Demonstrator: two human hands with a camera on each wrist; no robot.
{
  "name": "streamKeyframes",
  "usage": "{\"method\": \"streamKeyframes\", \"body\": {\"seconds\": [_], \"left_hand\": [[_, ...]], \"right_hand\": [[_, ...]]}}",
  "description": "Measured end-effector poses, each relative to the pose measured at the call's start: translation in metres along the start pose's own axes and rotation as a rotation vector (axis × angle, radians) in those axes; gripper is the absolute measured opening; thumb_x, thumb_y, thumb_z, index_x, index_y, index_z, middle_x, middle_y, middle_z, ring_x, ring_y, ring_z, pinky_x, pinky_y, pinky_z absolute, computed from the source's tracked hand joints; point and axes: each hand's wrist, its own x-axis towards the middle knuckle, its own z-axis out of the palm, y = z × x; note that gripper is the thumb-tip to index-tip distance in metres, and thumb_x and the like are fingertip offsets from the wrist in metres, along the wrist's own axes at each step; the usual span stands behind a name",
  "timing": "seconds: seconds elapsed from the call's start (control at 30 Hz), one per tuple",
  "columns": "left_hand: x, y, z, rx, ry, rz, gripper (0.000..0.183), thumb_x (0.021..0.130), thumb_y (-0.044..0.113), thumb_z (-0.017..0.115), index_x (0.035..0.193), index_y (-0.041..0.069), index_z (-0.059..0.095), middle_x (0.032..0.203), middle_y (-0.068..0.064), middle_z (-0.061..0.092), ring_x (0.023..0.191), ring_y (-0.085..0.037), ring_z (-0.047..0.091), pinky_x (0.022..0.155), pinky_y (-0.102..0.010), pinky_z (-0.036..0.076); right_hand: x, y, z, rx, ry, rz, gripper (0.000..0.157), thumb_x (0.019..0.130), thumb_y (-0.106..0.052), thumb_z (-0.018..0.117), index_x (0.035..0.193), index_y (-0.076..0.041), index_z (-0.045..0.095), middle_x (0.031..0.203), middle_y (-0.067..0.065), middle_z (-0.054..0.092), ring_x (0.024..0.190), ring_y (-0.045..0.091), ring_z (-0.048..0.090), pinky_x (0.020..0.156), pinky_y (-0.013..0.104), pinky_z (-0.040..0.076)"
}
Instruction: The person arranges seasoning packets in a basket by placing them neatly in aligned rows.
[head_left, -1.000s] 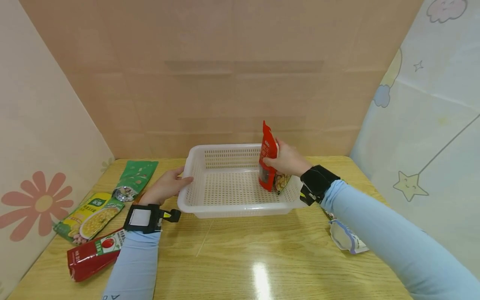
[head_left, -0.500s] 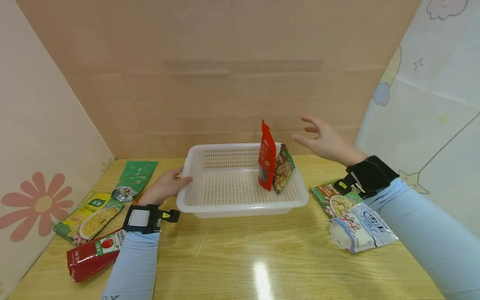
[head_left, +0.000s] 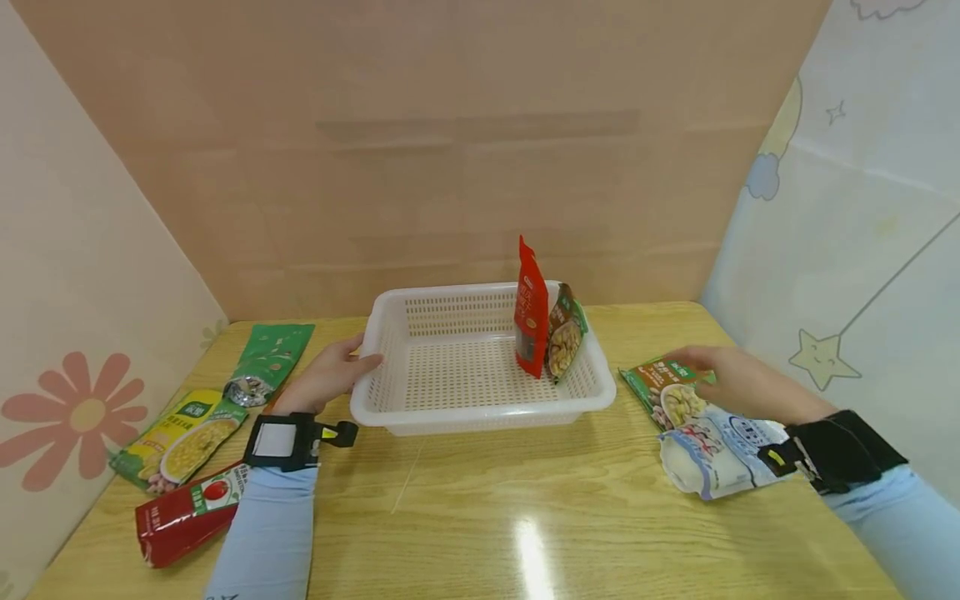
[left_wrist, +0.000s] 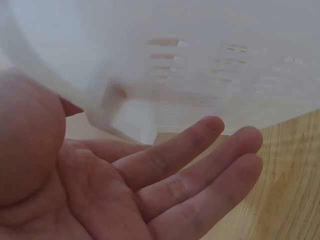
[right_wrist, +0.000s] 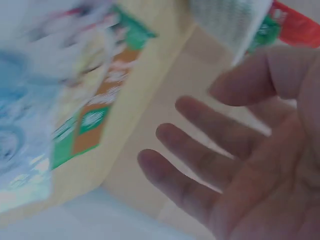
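Note:
A white plastic basket (head_left: 480, 417) stands mid-table. My left hand (head_left: 326, 375) holds its left rim between thumb and forefinger, while the other fingers (left_wrist: 185, 175) extend under the basket's side. Upright at the basket's right end is a red food pouch (head_left: 531, 321), and beside it leans a brown-and-green snack packet (head_left: 566, 333). My right hand (head_left: 742, 383) hovers over a second brown-and-green packet (head_left: 660, 379) on the table, its fingers (right_wrist: 200, 157) spread and apart from the packet in the right wrist view. A white-and-blue pouch (head_left: 712, 458) overlaps that packet's near end.
On the left of the table lie a green pouch (head_left: 273, 354), a yellow-and-green packet (head_left: 180, 437) and a dark red ketchup pouch (head_left: 183, 517), partly behind the left forearm. A brown backdrop (head_left: 480, 167) rises behind the table, with patterned panels at both sides.
My right hand has let go of the red pouch, leaving it standing in the basket, and has moved right and down to the packets. The left hand stays at the basket rim.

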Motion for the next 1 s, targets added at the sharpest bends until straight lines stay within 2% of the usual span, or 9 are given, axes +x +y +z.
{"method": "streamKeyframes", "body": {"seconds": [0.07, 0.13, 0.2, 0.27, 0.37, 0.47, 0.57, 0.7, 1.0], "left_hand": [[-0.001, 0.0, 0.0, -0.001, -0.001, -0.002, 0.066, 0.103, 0.027, 0.055, 0.157, 0.006, 0.024, 0.121, -0.026, 0.063, 0.096, -0.03, 0.07, 0.074, -0.041, 0.059], [-0.002, -0.001, 0.0, -0.006, -0.001, -0.004, 0.066, 0.103, 0.027, 0.055, 0.157, 0.006, 0.023, 0.122, -0.026, 0.063, 0.097, -0.03, 0.069, 0.075, -0.041, 0.059], [-0.003, 0.0, -0.001, -0.014, -0.005, -0.001, 0.066, 0.104, 0.027, 0.054, 0.157, 0.005, 0.022, 0.123, -0.027, 0.062, 0.098, -0.03, 0.069, 0.075, -0.041, 0.059], [-0.004, 0.0, -0.001, -0.023, -0.008, 0.005, 0.067, 0.104, 0.027, 0.054, 0.158, 0.005, 0.021, 0.123, -0.027, 0.062, 0.098, -0.031, 0.069, 0.076, -0.041, 0.059], [-0.004, 0.001, -0.002, -0.034, -0.016, 0.022, 0.067, 0.104, 0.026, 0.054, 0.158, 0.005, 0.021, 0.123, -0.029, 0.061, 0.098, -0.032, 0.069, 0.076, -0.042, 0.059], [-0.004, 0.0, -0.003, -0.038, -0.019, 0.025, 0.067, 0.104, 0.026, 0.054, 0.158, 0.005, 0.02, 0.123, -0.029, 0.061, 0.098, -0.032, 0.069, 0.076, -0.042, 0.059], [-0.003, -0.002, -0.003, -0.038, -0.021, 0.021, 0.067, 0.104, 0.028, 0.054, 0.158, 0.006, 0.019, 0.124, -0.029, 0.061, 0.098, -0.031, 0.069, 0.077, -0.041, 0.059], [-0.003, -0.003, -0.003, -0.045, -0.022, 0.014, 0.068, 0.104, 0.03, 0.054, 0.159, 0.009, 0.019, 0.125, -0.028, 0.061, 0.098, -0.031, 0.069, 0.077, -0.042, 0.059], [-0.004, -0.001, -0.002, -0.038, -0.022, -0.005, 0.07, 0.103, 0.03, 0.055, 0.159, 0.009, 0.018, 0.128, -0.028, 0.059, 0.102, -0.031, 0.068, 0.078, -0.042, 0.059]], "right_hand": [[-0.011, 0.013, 0.009, 0.021, -0.104, 0.002, 0.069, 0.084, 0.015, 0.051, 0.149, -0.005, 0.04, 0.146, 0.034, 0.038, 0.074, 0.033, 0.061, 0.049, 0.027, 0.042], [-0.022, 0.025, 0.016, 0.011, -0.18, -0.006, 0.087, 0.075, 0.023, 0.049, 0.154, -0.01, 0.033, 0.152, 0.032, 0.029, 0.084, 0.034, 0.062, 0.052, 0.028, 0.046], [-0.032, 0.035, 0.023, -0.03, -0.206, -0.062, 0.099, 0.068, 0.027, 0.052, 0.156, -0.013, 0.029, 0.154, 0.03, 0.025, 0.117, 0.049, 0.051, 0.071, 0.04, 0.053], [-0.041, 0.044, 0.03, -0.095, -0.203, -0.094, 0.107, 0.064, 0.026, 0.059, 0.156, -0.019, 0.028, 0.155, 0.027, 0.026, 0.134, 0.058, 0.027, 0.088, 0.06, 0.047], [-0.051, 0.054, 0.039, -0.152, -0.195, -0.073, 0.113, 0.062, 0.026, 0.06, 0.156, -0.027, 0.027, 0.156, 0.024, 0.026, 0.136, 0.06, 0.02, 0.093, 0.082, 0.023], [-0.055, 0.058, 0.047, -0.15, -0.198, -0.023, 0.115, 0.061, 0.028, 0.053, 0.155, -0.032, 0.026, 0.157, 0.02, 0.023, 0.139, 0.059, 0.013, 0.093, 0.085, 0.011], [-0.054, 0.057, 0.054, -0.21, -0.155, -0.032, 0.117, 0.057, 0.03, 0.055, 0.154, -0.031, 0.028, 0.155, 0.02, 0.027, 0.136, 0.061, 0.018, 0.091, 0.086, 0.013], [-0.05, 0.053, 0.06, -0.307, -0.099, -0.046, 0.114, 0.054, 0.027, 0.068, 0.149, -0.028, 0.035, 0.152, 0.02, 0.033, 0.131, 0.063, 0.026, 0.087, 0.088, 0.016], [-0.048, 0.054, 0.06, -0.296, -0.152, -0.025, 0.116, 0.05, 0.019, 0.079, 0.148, -0.026, 0.035, 0.151, 0.021, 0.033, 0.13, 0.064, 0.026, 0.084, 0.089, 0.018]]}}
